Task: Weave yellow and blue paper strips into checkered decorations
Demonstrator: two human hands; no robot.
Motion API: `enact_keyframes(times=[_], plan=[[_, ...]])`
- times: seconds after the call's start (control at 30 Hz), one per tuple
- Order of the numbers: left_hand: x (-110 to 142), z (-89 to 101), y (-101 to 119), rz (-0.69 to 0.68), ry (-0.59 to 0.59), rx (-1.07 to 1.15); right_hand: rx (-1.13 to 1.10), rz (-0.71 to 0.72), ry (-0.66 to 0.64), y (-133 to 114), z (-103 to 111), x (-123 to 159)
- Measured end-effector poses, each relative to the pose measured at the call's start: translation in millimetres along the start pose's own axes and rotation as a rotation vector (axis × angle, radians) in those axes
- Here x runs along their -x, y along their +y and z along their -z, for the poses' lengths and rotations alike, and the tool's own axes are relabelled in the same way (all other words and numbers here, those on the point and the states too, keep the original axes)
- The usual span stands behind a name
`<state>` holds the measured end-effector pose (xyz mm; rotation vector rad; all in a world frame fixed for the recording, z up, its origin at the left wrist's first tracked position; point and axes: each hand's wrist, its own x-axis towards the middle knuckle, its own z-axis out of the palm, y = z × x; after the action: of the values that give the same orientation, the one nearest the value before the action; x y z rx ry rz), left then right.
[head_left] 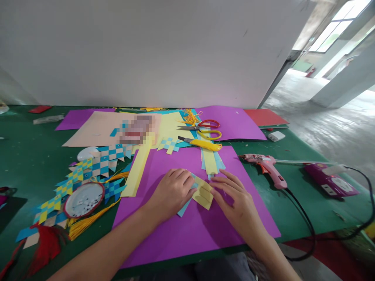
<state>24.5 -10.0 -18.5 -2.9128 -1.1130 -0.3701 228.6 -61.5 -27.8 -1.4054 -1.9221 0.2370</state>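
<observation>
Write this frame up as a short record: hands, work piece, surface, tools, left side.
left hand: curled over the left part of the work piece
right hand: fingertips at its right edge
work piece: yellow and blue paper
surface: purple sheet on a green table
tools: scissors, yellow cutter, pink glue gun
left side: checkered paper weavings, red-rimmed white dish, red tassel, yellow tassel

- Paper strips (204,193): pale yellow, light blue
- Sheet (164,242) beneath: plain purple
- Woven pieces (101,168), at the strips' nine o'clock: blue, yellow, cream checks
- Scissors (197,127), twelve o'clock: red-and-yellow-handled
- Glue gun (277,175): pink and orange
- Tabletop (32,156): green
</observation>
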Motion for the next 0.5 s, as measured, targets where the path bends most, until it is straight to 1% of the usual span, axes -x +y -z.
enact_keyframes(times=[0.13,0.2,0.33,0.5], plan=[[0,0.4,1,0.000,0.006,0.004,0.059,0.058,-0.047,1,1,1],[0,1.2,1,-0.002,0.010,0.002,0.067,0.059,-0.054,-1,1,2],[0,2.7,1,-0.006,0.010,0.000,0.012,0.020,-0.072,-7,1,1],[-1,2.8,0,0.018,0.005,0.054,-0.049,0.056,-0.179,-11,-1,-2]])
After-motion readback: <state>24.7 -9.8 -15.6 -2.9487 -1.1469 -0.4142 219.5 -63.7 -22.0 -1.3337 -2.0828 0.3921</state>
